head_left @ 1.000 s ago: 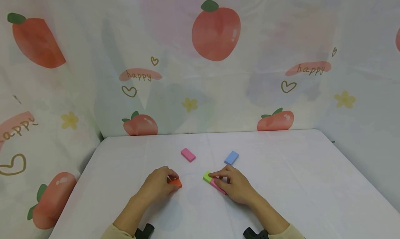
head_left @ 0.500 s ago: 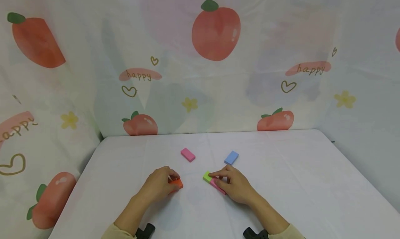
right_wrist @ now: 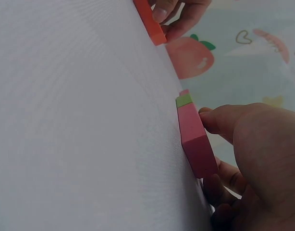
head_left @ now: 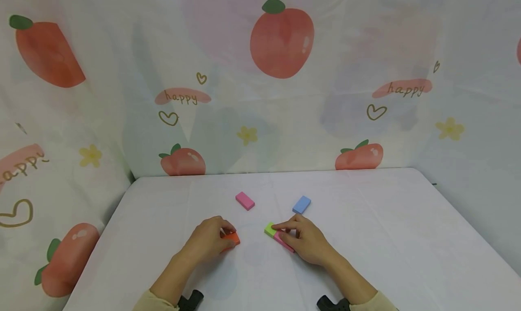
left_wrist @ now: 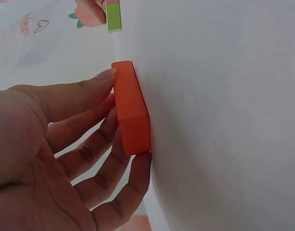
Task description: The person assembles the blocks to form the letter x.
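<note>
My left hand (head_left: pixel 209 238) pinches an orange rectangular block (left_wrist: pixel 130 103) between thumb and fingers, low over or on the white table; contact is hard to tell. To its right, my right hand (head_left: pixel 307 241) holds a pink block (right_wrist: pixel 195 130) with thumb and fingers. A lime-green block (head_left: pixel 270 229) lies end to end with that pink one, and my right index fingertip reaches to where they meet. A gap of bare cloth separates the orange block from the green end.
Farther back on the white-covered table (head_left: pixel 386 238) lie another pink block (head_left: pixel 245 201) and a blue block (head_left: pixel 301 204). The blue one is just beyond my right hand. A fruit-printed cloth (head_left: pixel 228 53) hangs behind the table and along its sides.
The orange block has shifted slightly to the right in my left hand's grip. My right hand and the pink and green blocks stay where they were.
</note>
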`<control>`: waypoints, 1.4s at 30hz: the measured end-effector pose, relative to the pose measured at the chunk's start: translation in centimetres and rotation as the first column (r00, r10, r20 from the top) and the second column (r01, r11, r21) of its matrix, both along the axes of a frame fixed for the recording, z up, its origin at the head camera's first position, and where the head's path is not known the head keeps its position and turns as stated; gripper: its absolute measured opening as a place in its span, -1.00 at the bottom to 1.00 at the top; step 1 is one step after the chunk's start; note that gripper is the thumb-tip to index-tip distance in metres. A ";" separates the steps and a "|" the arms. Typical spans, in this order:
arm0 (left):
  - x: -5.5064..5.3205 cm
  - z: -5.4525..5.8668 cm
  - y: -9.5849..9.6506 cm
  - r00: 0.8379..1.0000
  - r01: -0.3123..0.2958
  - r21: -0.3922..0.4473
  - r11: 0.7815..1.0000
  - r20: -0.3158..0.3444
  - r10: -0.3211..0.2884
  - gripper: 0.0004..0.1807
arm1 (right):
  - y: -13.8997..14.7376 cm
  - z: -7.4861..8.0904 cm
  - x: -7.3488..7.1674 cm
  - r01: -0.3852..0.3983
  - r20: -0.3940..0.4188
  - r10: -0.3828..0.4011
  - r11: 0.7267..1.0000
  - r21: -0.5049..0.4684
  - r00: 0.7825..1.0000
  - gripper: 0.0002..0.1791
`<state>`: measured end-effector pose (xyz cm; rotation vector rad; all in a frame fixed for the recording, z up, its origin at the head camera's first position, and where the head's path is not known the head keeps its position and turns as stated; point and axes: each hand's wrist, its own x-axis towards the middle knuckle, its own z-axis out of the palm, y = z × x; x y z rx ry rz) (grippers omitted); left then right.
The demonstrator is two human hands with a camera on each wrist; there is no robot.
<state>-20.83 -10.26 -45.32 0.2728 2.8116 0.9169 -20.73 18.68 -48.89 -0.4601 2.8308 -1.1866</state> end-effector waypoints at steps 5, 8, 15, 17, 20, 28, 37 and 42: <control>-0.1 -0.1 0.1 1.000 0.008 -0.006 1.000 0.007 -0.008 -0.74 | 0.0 -0.1 0.0 0.001 0.005 -0.001 1.000 0.004 1.000 -0.71; -0.2 -0.1 0.1 1.000 0.007 -0.009 1.000 0.014 -0.007 -0.74 | 0.0 0.0 0.0 -0.008 -0.001 0.008 1.000 -0.008 1.000 -0.72; -0.2 -0.2 0.3 1.000 0.010 -0.006 1.000 0.015 -0.010 -0.73 | 0.0 -0.1 -0.1 0.001 0.001 -0.001 1.000 0.001 1.000 -0.72; -0.2 -0.2 0.4 1.000 0.010 -0.003 1.000 0.015 -0.010 -0.73 | 0.0 -0.2 -0.1 0.006 0.007 -0.006 1.000 0.007 1.000 -0.72; -0.2 -0.3 0.4 1.000 0.011 0.003 1.000 0.016 -0.011 -0.73 | 0.0 -0.2 -0.1 0.013 0.019 -0.013 1.000 0.016 1.000 -0.71; -0.2 -0.4 0.5 1.000 0.017 0.008 1.000 0.015 -0.017 -0.73 | 0.0 -0.2 -0.1 0.015 0.016 -0.015 1.000 0.020 1.000 -0.72; -0.2 -0.2 1.0 1.000 0.026 0.006 1.000 0.012 -0.026 -0.73 | 0.1 -0.4 -0.2 0.008 0.010 -0.008 1.000 0.020 1.000 -0.71; -0.2 -0.1 1.1 0.999 0.035 0.006 0.999 0.005 -0.035 -0.72 | 0.0 -0.4 -0.2 0.008 0.014 -0.009 1.000 0.022 1.000 -0.71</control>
